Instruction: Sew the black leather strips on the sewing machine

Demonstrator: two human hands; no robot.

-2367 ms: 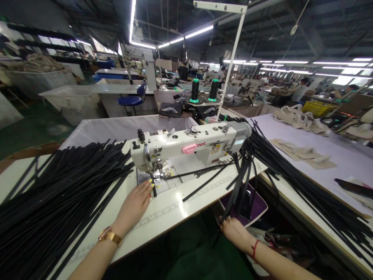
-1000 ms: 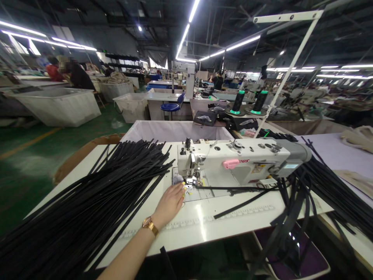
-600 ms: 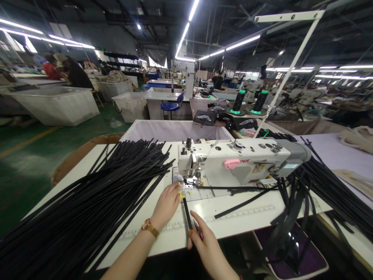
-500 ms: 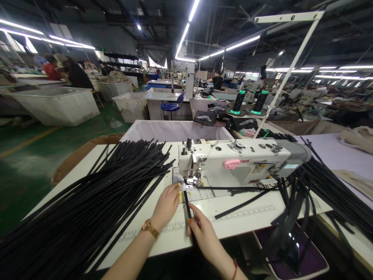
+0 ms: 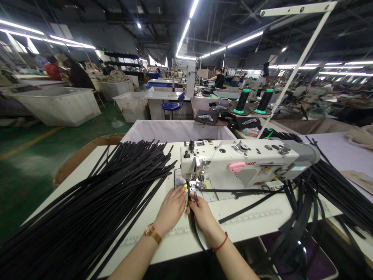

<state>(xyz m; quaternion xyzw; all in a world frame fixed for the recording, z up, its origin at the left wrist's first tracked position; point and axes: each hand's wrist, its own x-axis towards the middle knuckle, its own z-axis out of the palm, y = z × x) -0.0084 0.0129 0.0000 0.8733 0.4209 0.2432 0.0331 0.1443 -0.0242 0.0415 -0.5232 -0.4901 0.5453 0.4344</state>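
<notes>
A narrow black strap (image 5: 193, 227) runs from the sewing machine's presser foot (image 5: 192, 184) toward me and hangs over the table's front edge. My left hand (image 5: 171, 206) is closed at the strap's far end, its fingertips beside the foot. Just behind it, my right hand (image 5: 205, 217) pinches the same strap between thumb and fingers. A small dark metal tool, perhaps thread snips (image 5: 196, 200), shows in the right hand, partly hidden by the fingers. The white sewing machine (image 5: 221, 163) stands across the table beyond both hands.
A large heap of black straps (image 5: 110, 194) covers the table's left side. Another strap (image 5: 250, 209) lies right of my hands, and more straps (image 5: 300, 217) hang at the right edge. Thread cones (image 5: 241, 102) stand behind the machine; a lined bin (image 5: 163, 130) is beyond the table.
My right hand has moved forward with the strap, up beside the left hand. The strap's far end now reaches the presser foot. The view has shifted slightly.
</notes>
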